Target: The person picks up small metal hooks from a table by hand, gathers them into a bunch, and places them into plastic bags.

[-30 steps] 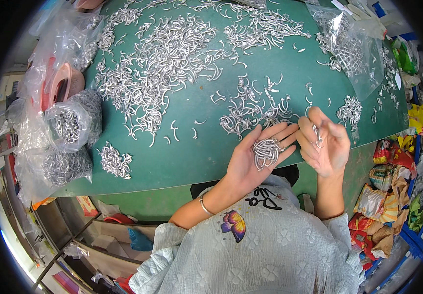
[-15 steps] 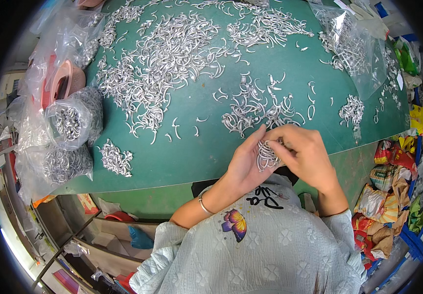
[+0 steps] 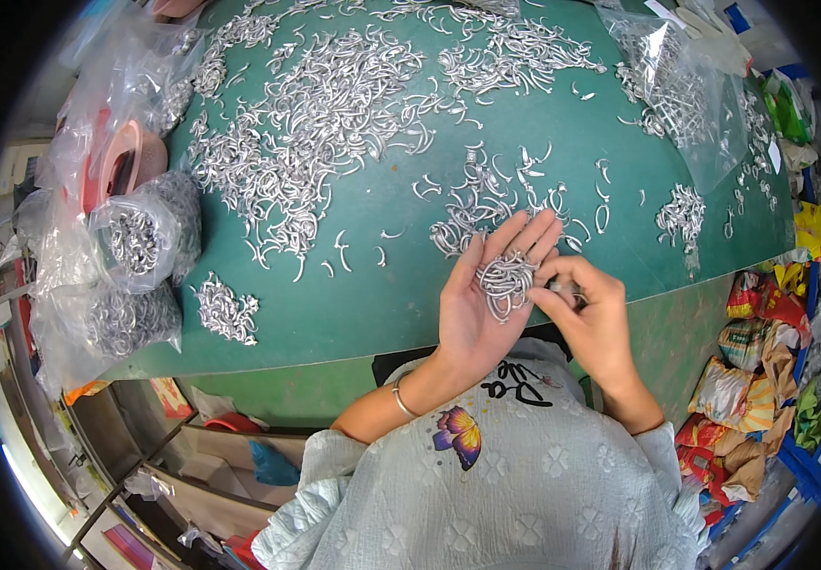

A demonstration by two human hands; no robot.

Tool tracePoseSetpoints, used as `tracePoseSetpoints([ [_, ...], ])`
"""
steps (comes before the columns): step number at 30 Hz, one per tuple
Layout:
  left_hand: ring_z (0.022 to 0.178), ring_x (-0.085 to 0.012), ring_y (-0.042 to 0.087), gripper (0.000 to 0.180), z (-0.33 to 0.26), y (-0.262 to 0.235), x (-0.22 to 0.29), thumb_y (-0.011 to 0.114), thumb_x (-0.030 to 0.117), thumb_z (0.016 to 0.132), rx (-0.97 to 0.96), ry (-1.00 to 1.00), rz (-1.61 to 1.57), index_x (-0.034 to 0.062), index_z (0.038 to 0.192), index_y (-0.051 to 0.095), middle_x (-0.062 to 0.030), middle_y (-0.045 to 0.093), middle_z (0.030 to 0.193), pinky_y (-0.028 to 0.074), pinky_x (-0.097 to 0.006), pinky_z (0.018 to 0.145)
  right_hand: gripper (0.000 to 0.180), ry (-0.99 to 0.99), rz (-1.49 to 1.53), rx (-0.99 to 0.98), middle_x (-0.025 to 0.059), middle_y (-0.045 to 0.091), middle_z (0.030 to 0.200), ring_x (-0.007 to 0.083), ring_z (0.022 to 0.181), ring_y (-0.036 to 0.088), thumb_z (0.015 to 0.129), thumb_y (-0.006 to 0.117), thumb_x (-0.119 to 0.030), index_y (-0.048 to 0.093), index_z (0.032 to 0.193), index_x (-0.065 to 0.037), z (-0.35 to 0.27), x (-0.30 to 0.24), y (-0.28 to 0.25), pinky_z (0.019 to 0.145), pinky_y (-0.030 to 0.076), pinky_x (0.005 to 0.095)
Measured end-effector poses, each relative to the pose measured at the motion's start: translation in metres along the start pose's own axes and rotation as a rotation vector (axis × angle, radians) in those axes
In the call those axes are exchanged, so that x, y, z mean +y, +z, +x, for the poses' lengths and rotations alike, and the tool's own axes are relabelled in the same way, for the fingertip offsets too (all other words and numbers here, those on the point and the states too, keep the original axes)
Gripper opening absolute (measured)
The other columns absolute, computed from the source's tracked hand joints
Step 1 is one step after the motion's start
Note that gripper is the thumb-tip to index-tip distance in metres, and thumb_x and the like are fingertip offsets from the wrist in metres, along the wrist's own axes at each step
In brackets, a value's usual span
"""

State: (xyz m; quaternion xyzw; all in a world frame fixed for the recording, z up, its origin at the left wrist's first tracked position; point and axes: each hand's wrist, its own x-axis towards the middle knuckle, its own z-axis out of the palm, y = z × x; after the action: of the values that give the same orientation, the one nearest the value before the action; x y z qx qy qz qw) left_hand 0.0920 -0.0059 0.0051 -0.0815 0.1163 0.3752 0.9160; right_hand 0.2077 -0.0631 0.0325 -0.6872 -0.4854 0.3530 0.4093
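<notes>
My left hand (image 3: 475,323) lies palm up over the near edge of the green table (image 3: 353,313). Its fingers are stretched out, and a small heap of curved silvery metal pieces (image 3: 507,281), some looking like open rings, rests in the palm. Beside it on the right, my right hand (image 3: 586,309) has thumb and fingers curled together in a pinch. A bit of metal shows between those fingers, mostly hidden. Just beyond both hands sits a loose pile of the same silvery pieces (image 3: 472,204).
A large spread of curved pieces (image 3: 334,104) covers the far left of the table. Smaller heaps lie at left (image 3: 226,309) and right (image 3: 682,214). Filled clear bags (image 3: 149,228) and a pink container (image 3: 140,157) line the left edge; another clear bag (image 3: 686,104) lies far right.
My left hand has opened out flat, uncovering the metal pieces in its palm. My right hand has drawn back off it to the right, its fingers still curled.
</notes>
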Motion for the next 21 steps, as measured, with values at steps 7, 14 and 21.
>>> tracePoseSetpoints([
  [7,0.127,-0.0303,0.027,0.041,0.000,0.001,0.001,0.028,0.026,0.093,-0.007,0.041,-0.047,0.0007,0.125,0.038,-0.0182,0.034,0.133,0.021,-0.042,0.106,0.012,-0.110,0.098,0.006,0.0008,0.045,0.056,0.0071,0.046,0.037,0.076,0.062,-0.002,0.053,0.083,0.000,0.007,0.009,0.010,0.041,0.031,0.0235],
  [14,0.110,-0.0279,0.045,0.028,-0.001,-0.008,0.017,0.037,0.021,0.091,0.050,0.064,-0.245,0.0027,0.109,0.050,-0.0150,0.050,0.113,0.036,-0.041,0.097,0.016,0.156,1.536,-0.242,0.0039,0.038,0.070,0.0089,0.045,0.034,0.084,0.046,-0.015,0.044,0.089,0.001,0.024,0.022,-0.024,0.032,0.028,0.0195],
  [21,0.056,-0.0113,0.031,0.024,-0.011,-0.008,0.033,0.039,0.024,0.092,0.176,0.072,-0.295,0.0067,0.077,0.047,-0.0021,0.033,0.063,0.028,-0.024,0.047,0.007,0.280,0.393,-0.033,0.0003,0.049,0.066,0.0073,0.046,0.036,0.077,0.059,-0.005,0.057,0.081,0.000,0.009,0.023,-0.016,0.041,0.032,0.0193],
])
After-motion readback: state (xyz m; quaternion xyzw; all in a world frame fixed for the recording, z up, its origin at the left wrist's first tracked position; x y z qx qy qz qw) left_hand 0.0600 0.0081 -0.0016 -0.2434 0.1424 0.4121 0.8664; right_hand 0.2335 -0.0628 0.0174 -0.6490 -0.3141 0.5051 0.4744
